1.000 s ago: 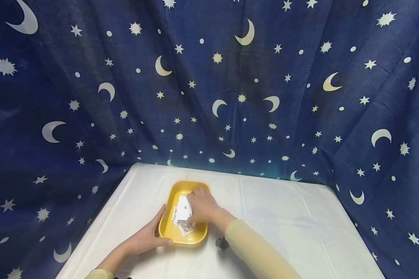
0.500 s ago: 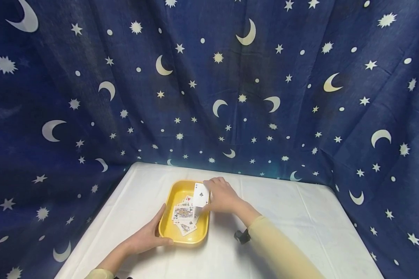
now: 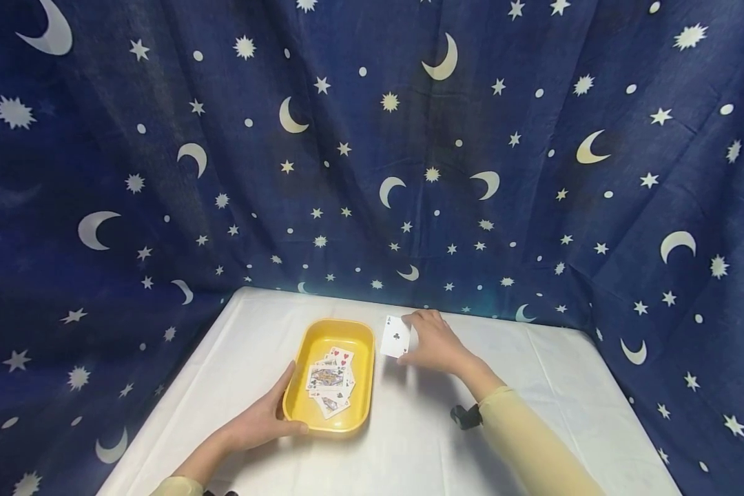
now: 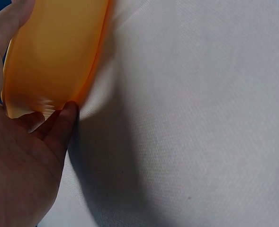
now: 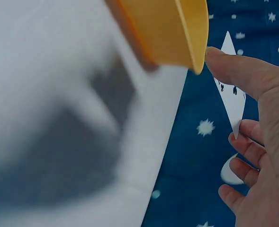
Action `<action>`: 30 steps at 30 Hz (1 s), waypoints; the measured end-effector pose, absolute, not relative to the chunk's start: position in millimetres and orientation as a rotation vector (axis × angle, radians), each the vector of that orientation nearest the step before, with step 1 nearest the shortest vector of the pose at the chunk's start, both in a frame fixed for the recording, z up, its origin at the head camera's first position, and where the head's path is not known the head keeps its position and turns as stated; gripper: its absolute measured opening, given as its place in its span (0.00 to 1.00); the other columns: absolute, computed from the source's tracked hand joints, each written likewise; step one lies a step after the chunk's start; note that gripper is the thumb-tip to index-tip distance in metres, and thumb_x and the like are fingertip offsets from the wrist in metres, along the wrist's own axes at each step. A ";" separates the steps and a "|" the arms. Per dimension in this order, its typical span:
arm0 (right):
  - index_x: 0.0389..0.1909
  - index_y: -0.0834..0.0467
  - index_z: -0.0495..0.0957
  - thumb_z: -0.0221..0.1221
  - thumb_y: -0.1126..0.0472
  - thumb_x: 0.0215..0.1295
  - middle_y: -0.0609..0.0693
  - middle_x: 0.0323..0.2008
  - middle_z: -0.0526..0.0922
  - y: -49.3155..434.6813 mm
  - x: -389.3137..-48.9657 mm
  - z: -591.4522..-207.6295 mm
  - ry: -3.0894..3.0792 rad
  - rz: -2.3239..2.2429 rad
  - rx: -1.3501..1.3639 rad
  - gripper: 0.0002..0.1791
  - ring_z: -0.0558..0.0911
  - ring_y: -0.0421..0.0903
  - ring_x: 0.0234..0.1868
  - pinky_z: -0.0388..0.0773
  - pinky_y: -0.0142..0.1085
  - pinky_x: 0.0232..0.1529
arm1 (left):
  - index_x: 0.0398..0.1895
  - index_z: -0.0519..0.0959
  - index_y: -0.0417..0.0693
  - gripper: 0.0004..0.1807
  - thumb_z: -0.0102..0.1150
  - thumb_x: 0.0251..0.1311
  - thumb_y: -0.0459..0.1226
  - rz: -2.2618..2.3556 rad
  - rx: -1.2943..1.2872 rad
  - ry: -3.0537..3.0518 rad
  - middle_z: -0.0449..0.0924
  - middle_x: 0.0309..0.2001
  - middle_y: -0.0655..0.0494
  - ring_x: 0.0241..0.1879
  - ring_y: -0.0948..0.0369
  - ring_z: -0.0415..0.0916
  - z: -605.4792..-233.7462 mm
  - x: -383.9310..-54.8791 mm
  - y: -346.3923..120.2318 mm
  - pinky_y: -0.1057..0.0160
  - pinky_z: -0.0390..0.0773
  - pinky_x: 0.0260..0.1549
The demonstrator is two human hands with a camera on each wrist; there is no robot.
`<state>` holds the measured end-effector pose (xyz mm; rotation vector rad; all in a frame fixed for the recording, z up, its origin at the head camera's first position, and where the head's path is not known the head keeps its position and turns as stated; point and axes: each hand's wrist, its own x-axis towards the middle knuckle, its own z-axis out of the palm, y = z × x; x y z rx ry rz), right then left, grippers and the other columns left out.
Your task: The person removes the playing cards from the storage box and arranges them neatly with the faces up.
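Note:
A yellow tray (image 3: 362,386) stands on the white table, with several playing cards (image 3: 327,377) overlapping in its lower middle, a face card on top. At its left side and near corner, my left hand (image 3: 257,421) holds the tray between thumb and fingers; the left wrist view shows the fingertips against the tray wall (image 4: 54,52). Just right of the tray, my right hand (image 3: 437,344) pinches an ace of clubs (image 3: 396,337) by opposite edges, face up over the table. In the right wrist view this ace card (image 5: 234,109) is seen nearly edge-on between thumb and fingers.
The white-covered table (image 3: 533,399) extends to the right of the hands. A dark blue curtain (image 3: 347,172) with moons and stars surrounds its back and sides. A black wrist device (image 3: 465,417) sits at my right sleeve.
My right hand has lifted the ace of clubs out of the tray and carried it right, past the rim. The cards beneath came into view. My left hand has stayed on the tray.

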<state>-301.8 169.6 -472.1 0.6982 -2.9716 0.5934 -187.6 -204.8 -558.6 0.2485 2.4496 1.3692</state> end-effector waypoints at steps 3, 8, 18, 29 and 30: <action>0.66 0.61 0.75 0.80 0.44 0.41 0.57 0.62 0.76 180.0 -304.3 -479.6 -2.972 0.596 0.685 0.50 0.68 0.57 0.66 0.65 0.55 0.69 | 0.84 0.33 0.57 0.72 0.78 0.50 0.54 1.360 0.234 2.463 0.35 0.83 0.50 0.80 0.45 0.37 -557.3 -187.9 -204.0 0.37 0.43 0.73; 0.67 0.61 0.74 0.82 0.45 0.41 0.58 0.64 0.75 189.4 -306.8 -496.4 -3.047 0.612 0.621 0.51 0.67 0.58 0.67 0.65 0.54 0.70 | 0.84 0.33 0.57 0.72 0.79 0.49 0.54 1.355 0.231 2.470 0.35 0.83 0.50 0.80 0.45 0.38 -556.1 -188.4 -204.5 0.37 0.43 0.73; 0.69 0.58 0.74 0.82 0.45 0.39 0.54 0.62 0.75 189.8 -307.6 -530.6 -3.173 0.639 0.561 0.52 0.69 0.55 0.64 0.67 0.52 0.69 | 0.84 0.34 0.56 0.71 0.79 0.49 0.54 1.369 0.226 2.448 0.35 0.83 0.49 0.80 0.44 0.38 -556.3 -188.6 -204.7 0.37 0.43 0.74; 0.68 0.54 0.75 0.81 0.44 0.41 0.51 0.61 0.76 183.0 -303.1 -540.2 -3.244 0.613 0.544 0.50 0.70 0.53 0.63 0.69 0.52 0.68 | 0.85 0.35 0.56 0.70 0.79 0.49 0.51 1.386 0.262 2.453 0.36 0.83 0.48 0.80 0.43 0.38 -554.3 -187.3 -204.3 0.35 0.45 0.73; 0.68 0.53 0.75 0.81 0.44 0.41 0.51 0.62 0.76 182.7 -302.9 -540.8 -3.247 0.606 0.548 0.49 0.70 0.53 0.63 0.69 0.53 0.68 | 0.85 0.35 0.56 0.70 0.80 0.49 0.51 1.389 0.259 2.452 0.36 0.83 0.48 0.80 0.43 0.38 -554.1 -187.1 -204.4 0.35 0.45 0.73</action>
